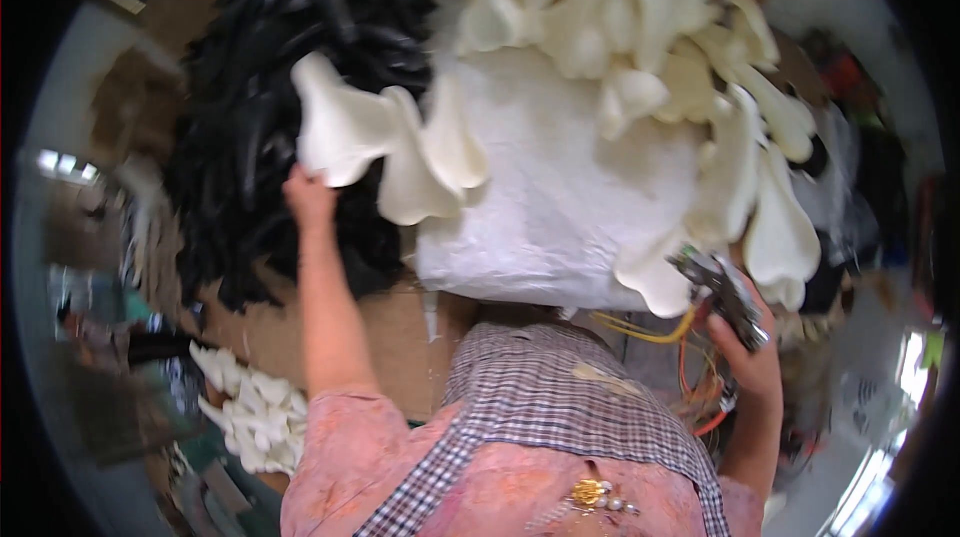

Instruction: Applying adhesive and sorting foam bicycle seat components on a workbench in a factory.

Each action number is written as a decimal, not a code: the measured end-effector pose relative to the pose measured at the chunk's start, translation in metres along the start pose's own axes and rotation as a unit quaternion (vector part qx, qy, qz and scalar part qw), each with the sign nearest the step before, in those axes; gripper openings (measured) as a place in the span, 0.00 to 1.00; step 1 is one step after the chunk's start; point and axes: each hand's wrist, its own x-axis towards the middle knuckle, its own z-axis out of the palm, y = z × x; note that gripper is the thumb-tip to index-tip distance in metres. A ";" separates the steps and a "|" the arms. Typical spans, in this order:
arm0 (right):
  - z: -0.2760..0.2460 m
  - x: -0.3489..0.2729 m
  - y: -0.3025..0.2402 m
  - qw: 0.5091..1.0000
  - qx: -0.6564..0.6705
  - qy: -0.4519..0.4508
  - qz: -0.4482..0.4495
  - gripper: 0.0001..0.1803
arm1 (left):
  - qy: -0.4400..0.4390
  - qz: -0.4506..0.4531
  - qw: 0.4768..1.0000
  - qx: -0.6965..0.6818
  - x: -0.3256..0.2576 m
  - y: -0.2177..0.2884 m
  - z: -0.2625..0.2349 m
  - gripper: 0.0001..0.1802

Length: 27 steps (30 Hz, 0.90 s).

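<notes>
Here, cream piece (343, 129) at left hand (311, 199): smooth, curved, flaring downward.

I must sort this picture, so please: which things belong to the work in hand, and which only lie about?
In the work:
- cream piece, held by the left hand
- metal tool, held in the right hand

Probably just lying about, untouched:
- black heap
- white pile, lower left

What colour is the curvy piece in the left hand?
The curvy piece is creamy white, best seen in the head view.
</notes>
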 end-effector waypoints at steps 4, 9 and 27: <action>-0.002 -0.035 0.010 0.999 0.025 0.028 0.031 0.31 | 0.156 0.278 0.932 0.172 0.001 0.037 0.031 0.23; -0.001 -0.086 0.011 0.987 0.052 0.133 0.069 0.33 | -0.434 0.160 0.884 -0.070 -0.180 0.060 0.248 0.27; 0.058 -0.057 -0.020 1.000 0.013 -0.016 -0.013 0.31 | -0.178 0.240 0.954 0.011 -0.097 0.035 0.128 0.26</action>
